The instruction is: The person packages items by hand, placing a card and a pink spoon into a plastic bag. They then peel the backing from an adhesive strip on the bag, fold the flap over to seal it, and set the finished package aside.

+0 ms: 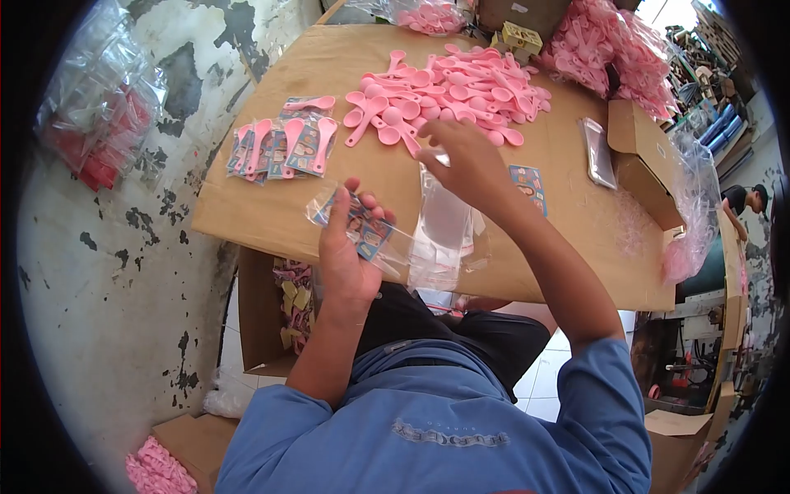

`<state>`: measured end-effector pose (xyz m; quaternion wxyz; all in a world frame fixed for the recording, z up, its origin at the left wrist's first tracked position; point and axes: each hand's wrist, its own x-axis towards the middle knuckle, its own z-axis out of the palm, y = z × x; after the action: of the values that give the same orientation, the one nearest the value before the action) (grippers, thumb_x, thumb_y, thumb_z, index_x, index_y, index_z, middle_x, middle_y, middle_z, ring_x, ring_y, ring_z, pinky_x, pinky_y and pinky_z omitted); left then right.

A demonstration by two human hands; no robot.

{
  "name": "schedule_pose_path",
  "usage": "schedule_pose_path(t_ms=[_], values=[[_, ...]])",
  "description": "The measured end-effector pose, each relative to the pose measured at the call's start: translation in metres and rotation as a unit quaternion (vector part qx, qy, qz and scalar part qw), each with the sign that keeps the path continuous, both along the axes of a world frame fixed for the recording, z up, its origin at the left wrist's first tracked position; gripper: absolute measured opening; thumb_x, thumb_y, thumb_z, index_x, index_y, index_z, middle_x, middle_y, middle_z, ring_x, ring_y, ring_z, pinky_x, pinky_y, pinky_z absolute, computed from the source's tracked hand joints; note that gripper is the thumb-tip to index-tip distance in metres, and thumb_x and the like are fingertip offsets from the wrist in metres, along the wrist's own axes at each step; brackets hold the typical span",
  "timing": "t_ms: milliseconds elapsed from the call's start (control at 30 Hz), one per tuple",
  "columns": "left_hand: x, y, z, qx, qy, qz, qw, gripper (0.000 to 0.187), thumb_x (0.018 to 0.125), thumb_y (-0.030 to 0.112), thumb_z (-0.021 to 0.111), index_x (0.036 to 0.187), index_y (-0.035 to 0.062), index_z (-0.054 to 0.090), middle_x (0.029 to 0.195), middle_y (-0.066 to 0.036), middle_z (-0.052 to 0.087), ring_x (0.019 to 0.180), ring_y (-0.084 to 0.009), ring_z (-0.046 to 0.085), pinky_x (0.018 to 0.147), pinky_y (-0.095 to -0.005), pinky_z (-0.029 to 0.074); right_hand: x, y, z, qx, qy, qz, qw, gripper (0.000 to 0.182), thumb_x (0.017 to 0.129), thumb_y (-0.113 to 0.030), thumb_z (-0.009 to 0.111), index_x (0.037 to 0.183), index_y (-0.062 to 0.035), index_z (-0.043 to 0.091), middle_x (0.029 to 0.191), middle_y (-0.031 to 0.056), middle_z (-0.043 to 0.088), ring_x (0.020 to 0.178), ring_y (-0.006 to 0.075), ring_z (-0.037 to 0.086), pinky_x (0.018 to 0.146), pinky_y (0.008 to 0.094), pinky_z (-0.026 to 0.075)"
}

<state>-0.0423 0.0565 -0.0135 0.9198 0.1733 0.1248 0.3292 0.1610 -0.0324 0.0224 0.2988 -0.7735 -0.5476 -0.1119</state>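
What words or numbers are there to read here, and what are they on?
None I can read for sure.
Shirt: big lettering and a smaller line, too unclear.
Card in the left hand: print too small.
Loose card on the table: too small.
Yellow box: marks too small.

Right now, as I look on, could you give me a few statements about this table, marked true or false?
1. The left hand holds a small clear bag with a printed card inside. True.
2. A cardboard box stands on the table. True.
3. The piled spoons are blue. False: they are pink.
4. The right hand is inside that box. False: it is over the table, near the spoons.
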Motion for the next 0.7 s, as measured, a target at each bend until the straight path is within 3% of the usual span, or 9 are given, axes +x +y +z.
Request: schedule_pose_path(t_ms=[67,167,267,367,467,533,600,700], values=[[-0.004,0.001,0.001,0.002,-0.006,-0.004,1.000,0.032,0.106,0.029,0.064,0.128,0.0066,0.059,0.097,-0.005,0.065,0.086,-0.0151,0.064,0.090,-0.0358,0.056,0.009,0.031,-0.022,-0.039,-0.155,-0.039,0.986,0.029,0.087,-0.023,0.076,0.111,-0.0073,0.068,0.096,0.0092,0.072,0.092,0.0312,0.067,0.089,0.0450,0.050],[-0.012,0.009,0.004,0.026,0.016,0.033,0.999,0.033,0.106,0.030,0.064,0.129,0.0071,0.059,0.099,-0.005,0.067,0.088,-0.0156,0.065,0.092,-0.0374,0.056,0.009,0.059,-0.029,-0.089,-0.192,-0.075,0.974,0.020,0.084,-0.016,0.069,0.100,-0.0040,0.067,0.094,0.0136,0.071,0.089,0.0321,0.066,0.090,0.0446,0.048],[-0.017,0.015,0.003,0.044,0.023,0.060,0.997,0.033,0.106,0.031,0.064,0.129,0.0071,0.060,0.100,-0.005,0.067,0.089,-0.0159,0.066,0.093,-0.0380,0.056,0.012,0.071,-0.029,-0.091,-0.211,-0.081,0.970,0.011,0.082,-0.010,0.064,0.090,-0.0033,0.066,0.086,0.0138,0.071,0.086,0.0323,0.068,0.083,0.0447,0.051],[-0.018,0.018,0.003,0.049,0.026,0.069,0.996,0.033,0.106,0.031,0.063,0.129,0.0071,0.060,0.101,-0.005,0.067,0.089,-0.0158,0.065,0.094,-0.0385,0.056,0.026,0.069,-0.023,-0.059,-0.112,-0.098,0.987,0.013,0.088,-0.014,0.066,0.091,-0.0009,0.069,0.082,0.0144,0.072,0.080,0.0334,0.071,0.073,0.0449,0.053],[-0.015,0.027,0.003,0.055,0.018,0.100,0.993,0.033,0.106,0.031,0.063,0.129,0.0072,0.061,0.102,-0.006,0.067,0.089,-0.0156,0.065,0.094,-0.0386,0.056,0.014,0.029,0.008,0.038,0.120,-0.024,0.992,0.020,0.095,-0.013,0.070,0.110,0.0001,0.069,0.087,0.0121,0.074,0.077,0.0234,0.070,0.064,0.0374,0.054],[-0.012,0.035,0.004,0.072,-0.020,0.118,0.990,0.033,0.106,0.030,0.063,0.130,0.0067,0.060,0.103,-0.006,0.068,0.090,-0.0156,0.065,0.097,-0.0375,0.056,-0.011,-0.010,0.028,0.058,0.294,0.036,0.953,0.020,0.098,-0.015,0.070,0.111,-0.0003,0.071,0.085,0.0087,0.075,0.067,0.0151,0.066,0.062,0.0342,0.051],[-0.009,0.038,0.013,0.075,-0.048,0.143,0.986,0.033,0.106,0.030,0.064,0.130,0.0066,0.060,0.104,-0.006,0.068,0.091,-0.0156,0.065,0.099,-0.0371,0.056,-0.038,-0.055,0.036,0.019,0.393,0.036,0.919,0.020,0.099,-0.011,0.069,0.115,0.0000,0.069,0.085,0.0060,0.073,0.066,0.0069,0.060,0.060,0.0266,0.048],[-0.001,0.033,0.016,0.099,-0.071,0.147,0.982,0.036,0.106,0.031,0.064,0.132,0.0062,0.059,0.107,-0.007,0.068,0.093,-0.0163,0.066,0.102,-0.0378,0.055,-0.072,-0.106,0.027,0.001,0.524,0.027,0.851,0.022,0.102,-0.014,0.068,0.119,-0.0001,0.068,0.089,0.0044,0.074,0.066,0.0048,0.058,0.059,0.0223,0.047]])
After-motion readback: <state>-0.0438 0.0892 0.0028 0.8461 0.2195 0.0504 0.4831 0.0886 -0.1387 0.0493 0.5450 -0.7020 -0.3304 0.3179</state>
